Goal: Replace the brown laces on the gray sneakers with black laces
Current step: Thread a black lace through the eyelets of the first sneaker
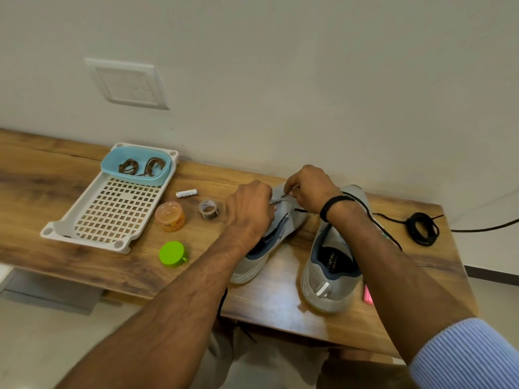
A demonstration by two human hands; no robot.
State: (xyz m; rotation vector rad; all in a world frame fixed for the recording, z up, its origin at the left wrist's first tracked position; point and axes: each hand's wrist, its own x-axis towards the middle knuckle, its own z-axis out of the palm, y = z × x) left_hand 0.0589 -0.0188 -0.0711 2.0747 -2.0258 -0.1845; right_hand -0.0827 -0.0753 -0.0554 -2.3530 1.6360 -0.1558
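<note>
Two gray sneakers stand on the wooden table. My left hand grips the upper of the left sneaker near its eyelets. My right hand pinches a black lace end at the same shoe's front. A black lace trails across the right sneaker. A coiled black lace lies at the table's right. Two brown laces lie in a blue tub. Part of the left shoe is hidden under my hands.
A white perforated tray holds the blue tub at the left. Between tray and shoes lie a small battery, a tape roll, an orange jar and a green lid. A pink object lies by the right shoe.
</note>
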